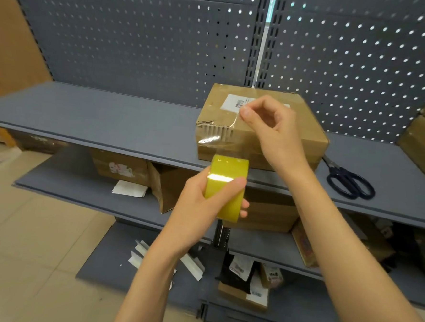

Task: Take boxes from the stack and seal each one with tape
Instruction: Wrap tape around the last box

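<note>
Box [258, 128] sits closed on the upper shelf [109, 119], barcode label on top, contents hidden. Left hand [203, 205] grips the yellow tape roll [226, 186] in front of it; right hand [268, 124] pinches the clear tape strip [223, 134] pulled up over the box's front face. Scissors [349, 181] lie just right of the box.

Grey pegboard wall [139, 44] behind grey shelves [85, 113] — beige tiled floor [28, 224] below.

Grey metal shelf [109, 119] spans the frame centre. Resting on it: a cardboard box [253, 128] at centre, label on top, and black-handled scissors [349, 181] at right, near the box. Lower shelves [80, 190] carry further boxes and paper scraps.
</note>
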Tool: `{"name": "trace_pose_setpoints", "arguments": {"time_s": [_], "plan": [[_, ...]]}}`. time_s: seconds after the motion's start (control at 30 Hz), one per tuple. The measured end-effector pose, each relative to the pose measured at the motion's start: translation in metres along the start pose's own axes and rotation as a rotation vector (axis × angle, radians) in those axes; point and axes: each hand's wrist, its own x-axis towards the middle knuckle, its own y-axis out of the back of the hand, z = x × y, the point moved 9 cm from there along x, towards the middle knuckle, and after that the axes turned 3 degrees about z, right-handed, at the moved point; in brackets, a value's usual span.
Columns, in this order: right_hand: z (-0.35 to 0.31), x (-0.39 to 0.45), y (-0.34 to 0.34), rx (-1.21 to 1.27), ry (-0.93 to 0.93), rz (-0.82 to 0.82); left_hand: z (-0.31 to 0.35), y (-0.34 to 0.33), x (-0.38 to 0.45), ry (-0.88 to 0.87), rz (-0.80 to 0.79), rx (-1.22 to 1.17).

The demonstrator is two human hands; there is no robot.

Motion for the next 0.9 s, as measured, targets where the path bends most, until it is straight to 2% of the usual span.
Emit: {"name": "trace_pose_setpoints", "arguments": {"time_s": [0.2,0.27,0.4,0.67,0.9], "plan": [[-0.039,0.008,-0.001,-0.064,0.199,0.149,-0.018,0.013,0.01,0.184,0.165,0.011],[-0.034,0.016,-0.004,-0.085,0.175,0.134,-0.018,0.013,0.011,0.202,0.165,0.007],[-0.003,0.036,-0.007,-0.105,0.01,0.019,-0.006,0.019,0.008,0.127,0.218,-0.043],[-0.006,0.059,-0.013,-0.13,0.038,-0.006,0.014,0.023,0.006,-0.027,0.229,-0.046],[-0.004,0.07,-0.017,-0.123,0.054,-0.038,0.014,0.021,0.015,-0.034,0.202,-0.017]]}}
